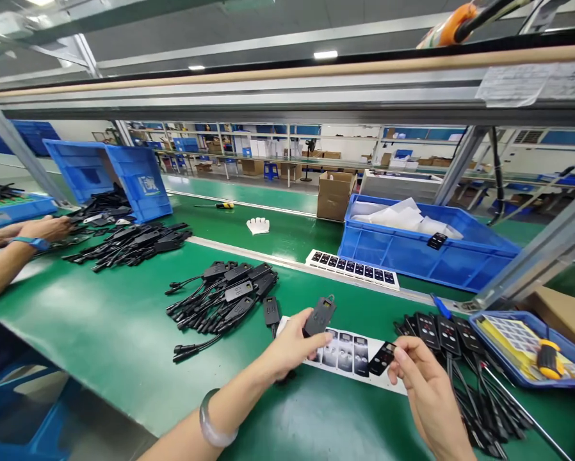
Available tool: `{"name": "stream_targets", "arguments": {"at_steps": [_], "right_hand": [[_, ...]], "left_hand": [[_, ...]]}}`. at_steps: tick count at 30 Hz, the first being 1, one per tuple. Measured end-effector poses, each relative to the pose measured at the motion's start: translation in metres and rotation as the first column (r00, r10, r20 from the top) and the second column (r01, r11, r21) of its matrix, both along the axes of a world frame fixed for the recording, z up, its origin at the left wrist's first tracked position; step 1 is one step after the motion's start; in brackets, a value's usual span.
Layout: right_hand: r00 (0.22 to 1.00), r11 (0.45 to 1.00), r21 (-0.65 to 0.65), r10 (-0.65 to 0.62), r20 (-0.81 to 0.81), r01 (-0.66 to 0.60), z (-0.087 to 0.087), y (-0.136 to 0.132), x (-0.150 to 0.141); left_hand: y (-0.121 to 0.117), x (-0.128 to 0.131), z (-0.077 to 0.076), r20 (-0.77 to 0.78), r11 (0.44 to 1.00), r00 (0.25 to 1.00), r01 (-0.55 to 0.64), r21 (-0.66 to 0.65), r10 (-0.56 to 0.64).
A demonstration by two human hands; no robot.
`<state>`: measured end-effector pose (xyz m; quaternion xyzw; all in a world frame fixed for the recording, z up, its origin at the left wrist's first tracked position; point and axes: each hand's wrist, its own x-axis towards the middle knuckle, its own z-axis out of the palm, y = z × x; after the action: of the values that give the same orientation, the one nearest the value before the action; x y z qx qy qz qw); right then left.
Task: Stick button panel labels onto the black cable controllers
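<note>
My left hand (292, 349) grips a black plastic controller box (322, 314) with a small wire loop at its top end. Between the thumb and fingers of my right hand (424, 387) is a black face sticker (381, 358), over the right end of a white sticker sheet (371, 378). The sheet lies flat on the green bench, partly behind my left hand. One loose controller (271, 310) rests just left of that hand. Farther left is a heap of cabled controllers (234, 291). Right of my right hand lie controllers with faces bearing red marks (448, 334).
A blue tray (518, 378) at right holds sheets and a yellow-black tool (549, 358). Behind stand a blue bin (412, 256), a sticker strip (349, 269) and a cardboard box (334, 195). A white glove (258, 225) lies mid-bench. At left, a co-worker's hand (45, 229) is near another heap.
</note>
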<state>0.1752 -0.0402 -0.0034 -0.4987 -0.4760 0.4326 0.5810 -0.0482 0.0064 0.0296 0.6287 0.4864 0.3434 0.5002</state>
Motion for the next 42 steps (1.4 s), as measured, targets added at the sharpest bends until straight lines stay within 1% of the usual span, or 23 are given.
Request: {"name": "stream_targets", "arguments": {"at_steps": [1,2,3,4,5,7,9,14,19,23,27,31,37,42], "right_hand": [[1.0,1.0,-0.007,0.007,-0.018,-0.007,0.001,0.0,-0.002],[0.999,1.0,-0.015,0.012,-0.036,-0.013,0.002,-0.001,-0.003],[0.998,1.0,-0.025,0.015,-0.053,-0.016,0.003,-0.001,-0.004],[0.997,0.999,-0.035,0.017,-0.07,-0.019,0.004,-0.001,-0.005],[0.996,0.999,-0.043,0.018,-0.086,-0.022,0.004,-0.001,-0.006],[0.994,0.998,-0.053,0.02,-0.106,-0.026,0.003,-0.001,-0.007],[0.995,0.998,-0.055,0.018,-0.093,-0.023,0.002,-0.002,-0.008],[0.999,0.998,-0.062,0.005,0.034,-0.003,0.0,-0.004,-0.012],[0.993,0.998,-0.057,0.007,0.122,0.0,0.004,-0.005,-0.017],[0.99,0.997,-0.071,0.023,0.14,-0.013,0.008,-0.005,-0.02],[0.989,0.998,-0.069,0.016,0.146,-0.006,0.013,-0.006,-0.022],[0.993,0.995,-0.095,0.012,0.117,-0.001,0.015,-0.008,-0.023],[0.995,0.994,-0.111,0.014,0.095,-0.003,0.015,-0.007,-0.024],[0.996,0.99,-0.138,0.009,0.085,0.003,0.014,-0.006,-0.023]], "left_hand": [[-0.006,0.007,-0.003,0.234,0.988,0.972,0.064,-0.141,-0.03],[-0.012,0.014,-0.006,0.419,0.957,0.908,0.134,-0.256,-0.015],[-0.017,0.02,-0.008,0.528,0.923,0.849,0.188,-0.336,0.019],[-0.022,0.025,-0.011,0.587,0.893,0.808,0.228,-0.389,0.05],[-0.026,0.029,-0.013,0.614,0.867,0.787,0.26,-0.425,0.065],[-0.033,0.035,-0.017,0.614,0.838,0.788,0.303,-0.454,0.048],[-0.038,0.037,-0.021,0.598,0.83,0.801,0.327,-0.453,0.011],[-0.043,0.039,-0.028,0.603,0.811,0.795,0.39,-0.436,-0.058],[-0.043,0.04,-0.028,0.613,0.798,0.787,0.411,-0.44,-0.068],[-0.044,0.04,-0.027,0.62,0.791,0.782,0.421,-0.443,-0.068],[-0.045,0.04,-0.028,0.616,0.789,0.784,0.428,-0.44,-0.082],[-0.045,0.041,-0.028,0.619,0.793,0.78,0.435,-0.426,-0.095],[-0.046,0.042,-0.028,0.613,0.815,0.78,0.433,-0.386,-0.125],[-0.046,0.043,-0.031,0.611,0.821,0.778,0.438,-0.367,-0.143]]}}
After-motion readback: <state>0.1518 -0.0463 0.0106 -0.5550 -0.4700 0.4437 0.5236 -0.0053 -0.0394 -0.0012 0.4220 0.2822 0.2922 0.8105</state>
